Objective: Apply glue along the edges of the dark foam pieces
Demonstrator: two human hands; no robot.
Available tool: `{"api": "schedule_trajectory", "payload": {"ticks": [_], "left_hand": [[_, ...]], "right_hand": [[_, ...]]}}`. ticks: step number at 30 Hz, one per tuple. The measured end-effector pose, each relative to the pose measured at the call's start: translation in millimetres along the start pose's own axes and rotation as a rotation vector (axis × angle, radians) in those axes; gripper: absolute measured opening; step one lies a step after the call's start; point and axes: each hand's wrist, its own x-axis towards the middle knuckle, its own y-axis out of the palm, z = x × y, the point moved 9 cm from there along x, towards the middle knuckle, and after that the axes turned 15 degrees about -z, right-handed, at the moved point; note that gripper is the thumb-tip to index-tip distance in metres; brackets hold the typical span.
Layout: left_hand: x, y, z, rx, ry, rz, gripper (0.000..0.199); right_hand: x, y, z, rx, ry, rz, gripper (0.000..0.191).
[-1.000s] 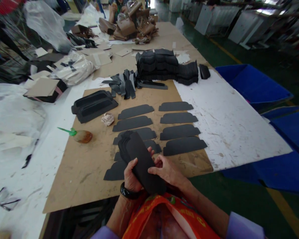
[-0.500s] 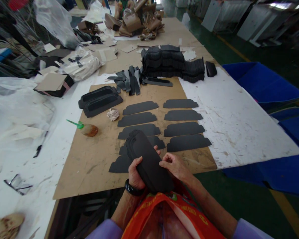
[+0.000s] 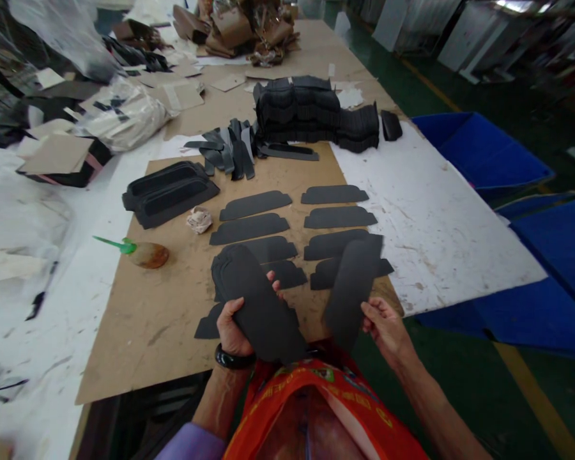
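one dark piece parted from the stack

we have a stack of dark pieces (image 3: 261, 306) in our left hand (image 3: 237, 329), with the thumb pressed over the near edge and fingertips showing beyond the far one, so the grip closes around the whole bundle. the stack is held tilted above the near side of the brown board (image 3: 129, 345), hiding parts of the left column of flat pieces (image 3: 249, 228).

our right hand (image 3: 386, 322) pinches what looks like a single piece (image 3: 352, 287) by its outer edge, between thumb and fingers; we cannot tell exactly how the hidden fingers sit behind it. this piece is steeply tilted, apart from the stack, and from our view it crosses in front of the two nearest pieces in the right column (image 3: 340, 217).

we judge the step in hand to be taking pieces off the stack one at a time to lay them out. five pieces show in the left column and four in the right, each long side running across the board. as we read it, the next move calls for turning the pinched piece level and in line with its neighbours, and the board just on our side of the right column seems the natural spot. the left hand needs only to keep the stack square and out of the way.

the bottle with the green nozzle (image 3: 148, 254) lies well apart, on the left, near a crumpled wad (image 3: 199, 220).
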Motion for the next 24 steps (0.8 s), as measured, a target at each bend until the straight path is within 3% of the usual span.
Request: {"api": "schedule_trajectory", "payload": {"ticks": [2, 5, 12, 24], "left_hand": [[-0.9, -1.2, -6.1, -0.004, 0.021, 0.011, 0.061], [-0.4, -7.5, -12.0, -0.019, 0.045, -0.019, 0.062], [1.9, -14.8, -13.4, -0.019, 0.069, -0.114, 0.061], [1.7, -7.6, -16.1, -0.043, 0.045, -0.038, 0.059]], "right_hand": [[5.0, -29.5, -10.2, 0.087, 0.039, -0.139, 0.044], [2.3, -48.2, -30.5, 0.186, 0.109, -0.242, 0.051], [-16.9, -27.0, -66.5, 0.264, 0.250, -0.246, 0.050], [-12.9, -19.4, -71.9, 0.019, 0.294, -0.195, 0.049]]}}
